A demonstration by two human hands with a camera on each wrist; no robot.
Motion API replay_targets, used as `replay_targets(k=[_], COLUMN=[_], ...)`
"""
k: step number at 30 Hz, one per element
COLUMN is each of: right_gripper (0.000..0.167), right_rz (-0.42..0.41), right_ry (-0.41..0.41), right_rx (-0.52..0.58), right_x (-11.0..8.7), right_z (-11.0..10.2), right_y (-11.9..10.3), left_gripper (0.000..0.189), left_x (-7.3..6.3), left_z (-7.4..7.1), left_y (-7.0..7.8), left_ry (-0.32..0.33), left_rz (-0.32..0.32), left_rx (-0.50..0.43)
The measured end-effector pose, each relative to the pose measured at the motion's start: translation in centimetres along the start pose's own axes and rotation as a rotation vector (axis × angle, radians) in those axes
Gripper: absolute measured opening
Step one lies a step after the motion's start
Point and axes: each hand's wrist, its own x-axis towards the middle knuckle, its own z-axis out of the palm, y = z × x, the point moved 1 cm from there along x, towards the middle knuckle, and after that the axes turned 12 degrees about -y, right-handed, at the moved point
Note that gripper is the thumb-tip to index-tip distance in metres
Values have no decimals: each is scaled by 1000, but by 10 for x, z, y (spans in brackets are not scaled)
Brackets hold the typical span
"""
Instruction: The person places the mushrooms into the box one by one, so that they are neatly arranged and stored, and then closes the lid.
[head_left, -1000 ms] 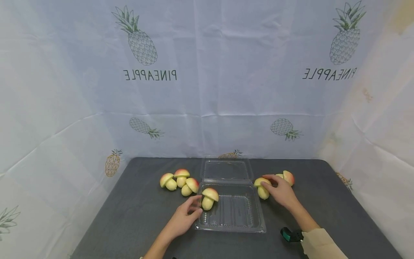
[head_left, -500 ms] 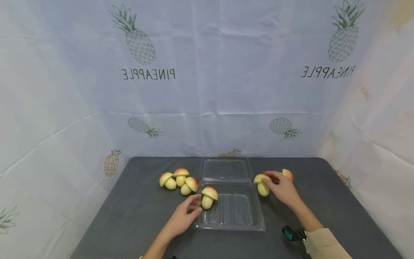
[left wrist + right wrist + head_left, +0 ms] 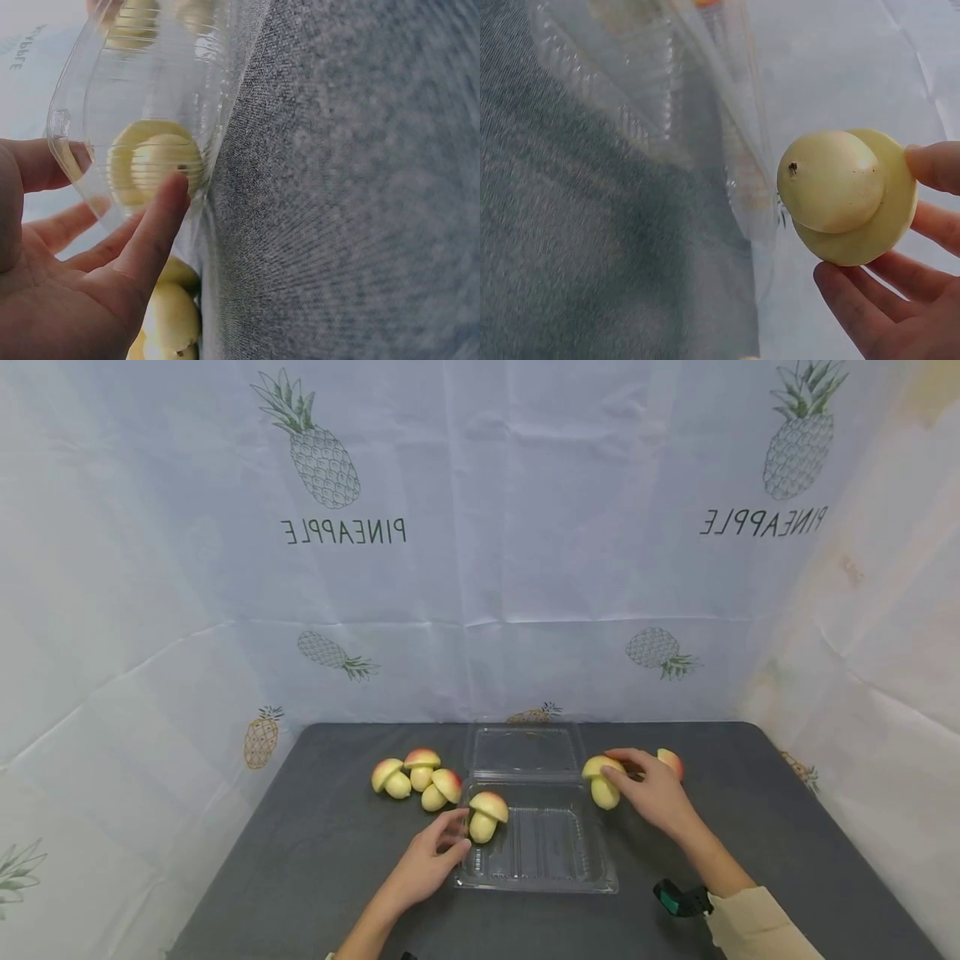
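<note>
A yellow mushroom with a red-tinged cap (image 3: 832, 184) is gripped by its cap in my right hand (image 3: 660, 795), just right of the clear plastic container (image 3: 536, 887). In the right wrist view its stem faces the camera, with thumb and fingers around the cap rim. My left hand (image 3: 422, 864) holds the container's left side. The left wrist view shows its thumb against the outer wall and other fingers around the edge, partly seen through the plastic. Inside the container, beside this hand, stands another mushroom (image 3: 486, 817). The container's hinged lid (image 3: 525, 752) lies folded back.
Three mushrooms (image 3: 422, 770) lie grouped left of the container. One more mushroom (image 3: 671, 763) is partly hidden behind my right hand. The dark table (image 3: 300, 852) is bordered by a white pineapple-print curtain (image 3: 480, 568). A dark wrist strap (image 3: 682, 900) is on my right forearm.
My right hand has lifted the mushroom slightly and moved it a little left, towards the container. My left hand and the mushroom inside the container stay almost still.
</note>
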Motion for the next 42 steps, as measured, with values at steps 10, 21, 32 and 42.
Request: replay_targets(k=[10,21,32,42], right_gripper=[48,46,43,41], right_rz=[-27,-63,-81,-76], right_ry=[-13,-13,-37,-53], right_rx=[28,56,76,71], right_x=[4,3,4,4], right_z=[9,20,36,50], right_y=[-14,-30,-36,-38], left_gripper=[46,48,47,47], left_x=[0,-1,-1,0], left_z=[0,-1,-1,0], left_y=[0,1,2,2], left_ry=[14,11,5,0], left_rz=[10,7,3,6], left_rx=[23,18,1,-4])
